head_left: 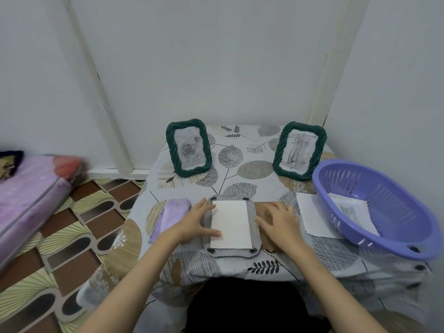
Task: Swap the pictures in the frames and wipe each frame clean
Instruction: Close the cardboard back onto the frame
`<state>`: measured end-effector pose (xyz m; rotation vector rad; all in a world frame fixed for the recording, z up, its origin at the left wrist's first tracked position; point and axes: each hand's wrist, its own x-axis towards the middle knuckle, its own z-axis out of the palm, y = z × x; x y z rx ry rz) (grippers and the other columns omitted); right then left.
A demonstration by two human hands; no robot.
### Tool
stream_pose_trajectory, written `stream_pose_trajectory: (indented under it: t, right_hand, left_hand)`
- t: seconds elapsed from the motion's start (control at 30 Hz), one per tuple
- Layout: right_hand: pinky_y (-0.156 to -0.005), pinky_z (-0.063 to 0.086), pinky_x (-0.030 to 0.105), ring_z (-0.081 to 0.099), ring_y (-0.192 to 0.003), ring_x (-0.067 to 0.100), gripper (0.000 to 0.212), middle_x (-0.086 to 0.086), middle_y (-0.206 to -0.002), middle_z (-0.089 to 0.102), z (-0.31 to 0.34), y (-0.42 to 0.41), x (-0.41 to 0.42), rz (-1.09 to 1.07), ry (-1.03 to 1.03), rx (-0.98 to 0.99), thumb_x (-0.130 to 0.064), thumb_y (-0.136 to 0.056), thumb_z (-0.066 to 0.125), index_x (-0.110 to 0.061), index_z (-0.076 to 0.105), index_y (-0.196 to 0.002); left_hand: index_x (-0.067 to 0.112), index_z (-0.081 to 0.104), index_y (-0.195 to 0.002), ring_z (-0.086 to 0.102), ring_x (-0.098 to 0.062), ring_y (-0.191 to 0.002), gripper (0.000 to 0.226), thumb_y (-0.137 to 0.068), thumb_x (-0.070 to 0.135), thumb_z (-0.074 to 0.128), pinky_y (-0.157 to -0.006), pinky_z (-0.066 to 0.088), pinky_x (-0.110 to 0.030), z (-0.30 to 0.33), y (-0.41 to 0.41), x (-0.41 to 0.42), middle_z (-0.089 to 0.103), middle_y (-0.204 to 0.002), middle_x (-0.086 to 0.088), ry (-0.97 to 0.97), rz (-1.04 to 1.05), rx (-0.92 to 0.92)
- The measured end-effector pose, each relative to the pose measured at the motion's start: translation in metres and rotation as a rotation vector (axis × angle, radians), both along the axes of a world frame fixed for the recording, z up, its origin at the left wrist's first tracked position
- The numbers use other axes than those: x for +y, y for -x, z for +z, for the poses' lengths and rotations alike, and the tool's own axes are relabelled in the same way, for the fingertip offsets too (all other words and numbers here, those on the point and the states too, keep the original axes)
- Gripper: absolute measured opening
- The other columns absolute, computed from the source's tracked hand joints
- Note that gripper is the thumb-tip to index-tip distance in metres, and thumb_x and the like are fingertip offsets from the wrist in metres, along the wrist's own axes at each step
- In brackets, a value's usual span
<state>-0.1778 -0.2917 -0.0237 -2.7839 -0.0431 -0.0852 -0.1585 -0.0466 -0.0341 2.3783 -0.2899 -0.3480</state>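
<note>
Both your bare forearms reach forward from the lower edge of view, converging toward the middle. Your left hand (195, 218) lies palm down, fingers straight and spread, thumb stretched out to the right. Your right hand (280, 221) is also palm down, fingers loosely extended and slightly blurred
</note>
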Motion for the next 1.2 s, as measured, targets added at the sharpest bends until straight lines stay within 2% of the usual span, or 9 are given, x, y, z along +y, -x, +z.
stream_pose_trajectory:
  t: [0.1, 0.3, 0.37, 0.5, 0.63, 0.8, 0.97, 1.1, 1.2]
  right_hand:
    - [-0.098, 0.032, 0.041, 0.032, -0.125, 0.028, 0.061, 0.005, -0.146, 0.034, -0.007, 0.004, -0.012, -0.172, 0.08, 0.038, -0.061, -0.082, 0.049, -0.02, 0.05, -0.128]
    - [-0.096, 0.034, 0.039, 0.037, -0.12, 0.024, 0.071, 0.003, -0.137, 0.04, -0.022, 0.012, -0.014, -0.268, 0.061, 0.027, -0.07, -0.073, 0.05, -0.018, 0.054, -0.122]
    - [-0.099, 0.033, 0.038, 0.036, -0.121, 0.024, 0.067, 0.004, -0.136, 0.041, -0.025, 0.01, -0.013, -0.281, 0.001, 0.006, -0.063, -0.073, 0.056, -0.014, 0.056, -0.12]
    - [-0.104, 0.032, 0.039, 0.037, -0.121, 0.028, 0.058, 0.01, -0.13, 0.045, -0.023, 0.01, -0.017, -0.336, -0.233, -0.097, -0.042, -0.072, 0.068, -0.007, 0.056, -0.117]
    - [-0.101, 0.035, 0.037, 0.042, -0.115, 0.026, 0.057, 0.01, -0.121, 0.048, -0.015, 0.01, -0.024, -0.336, -0.441, -0.115, -0.036, -0.072, 0.072, -0.006, 0.053, -0.117]
    - [-0.102, 0.031, 0.035, 0.033, -0.121, 0.025, 0.055, 0.007, -0.13, 0.042, 0.002, 0.008, -0.023, -0.265, -0.485, -0.092, -0.035, -0.074, 0.072, -0.019, 0.053, -0.123]
    - [-0.106, 0.027, 0.034, 0.032, -0.123, 0.027, 0.057, 0.005, -0.139, 0.037, 0.006, 0.01, 0.0, -0.085, -0.356, -0.042, -0.049, -0.07, 0.067, -0.028, 0.059, -0.122]
    - [-0.105, 0.032, 0.037, 0.034, -0.118, 0.026, 0.061, 0.003, -0.137, 0.038, 0.001, 0.011, 0.028, 0.007, -0.24, 0.024, -0.053, -0.072, 0.059, -0.031, 0.053, -0.128]
    - [-0.105, 0.032, 0.038, 0.032, -0.118, 0.025, 0.059, 0.002, -0.14, 0.036, -0.007, 0.009, 0.044, 0.041, -0.188, 0.003, -0.051, -0.076, 0.059, -0.031, 0.049, -0.13]
  left_hand:
    - [0.02, 0.036, -0.141, 0.012, -0.021, -0.145, 0.084, -0.07, 0.033, 0.079, -0.117, 0.021, -0.035, -0.002, 0.001, 0.001, 0.013, -0.156, -0.011, -0.002, 0.045, -0.002]
    - [0.02, 0.044, -0.136, 0.025, -0.024, -0.135, 0.078, -0.069, 0.038, 0.079, -0.114, 0.025, -0.034, -0.014, -0.001, -0.001, 0.03, -0.148, -0.008, -0.09, 0.044, -0.025]
    - [0.02, 0.045, -0.135, 0.026, -0.023, -0.134, 0.078, -0.068, 0.038, 0.08, -0.112, 0.027, -0.032, -0.012, 0.0, -0.003, 0.03, -0.146, -0.007, -0.082, 0.046, -0.016]
    - [0.02, 0.047, -0.134, 0.03, -0.025, -0.132, 0.105, -0.042, 0.065, 0.07, -0.112, 0.029, -0.035, -0.006, 0.002, -0.004, 0.032, -0.144, -0.008, -0.07, 0.058, 0.007]
    - [0.018, 0.047, -0.134, 0.033, -0.022, -0.129, 0.077, -0.067, 0.035, 0.081, -0.108, 0.031, -0.027, -0.011, 0.001, -0.004, 0.032, -0.14, -0.008, -0.035, 0.078, -0.004]
    - [0.018, 0.046, -0.133, 0.045, -0.013, -0.103, 0.073, -0.069, 0.029, 0.08, -0.09, 0.036, -0.015, -0.011, 0.0, -0.007, 0.034, -0.134, -0.006, 0.038, 0.088, -0.002]
    - [0.013, 0.047, -0.132, 0.051, -0.004, -0.07, 0.075, -0.067, 0.019, 0.083, -0.079, 0.041, -0.015, -0.012, 0.001, -0.012, 0.032, -0.122, -0.001, 0.101, 0.1, 0.002]
    - [0.007, 0.048, -0.13, 0.057, -0.009, -0.068, 0.072, -0.066, 0.005, 0.081, -0.069, 0.05, -0.013, -0.015, -0.001, -0.01, 0.033, -0.127, -0.004, 0.165, 0.112, 0.009]
    - [0.006, 0.046, -0.132, 0.061, -0.016, -0.072, 0.072, -0.068, 0.003, 0.079, -0.073, 0.052, -0.017, -0.019, 0.001, -0.006, 0.046, -0.12, -0.015, 0.239, 0.134, 0.032]
